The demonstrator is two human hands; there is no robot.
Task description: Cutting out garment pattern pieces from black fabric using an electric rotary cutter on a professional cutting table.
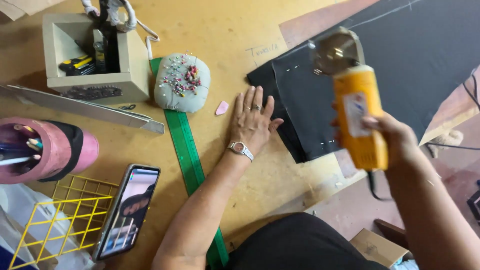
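Holder: pink pen holder (55, 150) lying on its side at far left, yellow wire rack (65, 210) below it.
Phone: phone (127, 210) propped on the rack, screen lit.
Ruler: green ruler (187, 150) flat on the bench (220, 30), running under the forearm.
Cushion: grey pin cushion (181, 81) at the ruler's top end, pink chalk piece (222, 107) just right of it.
Left hand: left hand (252, 122) open, palm flat on the bench, fingertips touching the edge of the black fabric (350, 90).
Right hand: right hand (387, 132) gripping the yellow rotary cutter (357, 110), held above the fabric; blade blurred, probably not touching.
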